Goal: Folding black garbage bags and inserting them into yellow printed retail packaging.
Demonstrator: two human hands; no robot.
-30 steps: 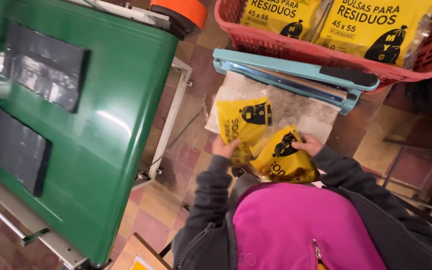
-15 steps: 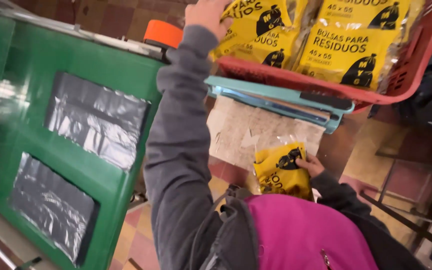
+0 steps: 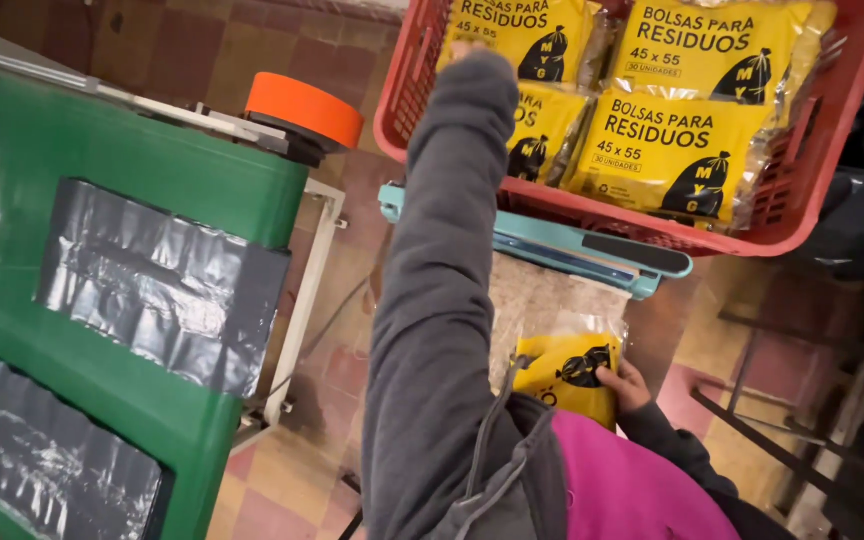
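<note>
My left arm in a grey sleeve reaches up into a red plastic basket point(image 3: 652, 225). Only the fingertips of my left hand point(image 3: 467, 46) show past the cuff, among the yellow packets point(image 3: 667, 150) with a black bag picture that fill the basket. What the hand holds is hidden. Lower down, my right hand point(image 3: 624, 386) grips another yellow packet point(image 3: 562, 375) by its right edge, over a pale worn board point(image 3: 542, 300). A teal bar-shaped sealer point(image 3: 572, 250) lies between the board and the basket.
A large green bin point(image 3: 102, 150) patched with silvery grey tape point(image 3: 162, 280) fills the left. An orange tape roll point(image 3: 304, 108) sits by its top corner on a white frame point(image 3: 302, 310). A dark metal frame point(image 3: 792, 400) stands at right over the tiled floor.
My left hand lifted one yellow packet from the board up into the red basket and now reaches deeper into it. My right hand stays on the other packet.
</note>
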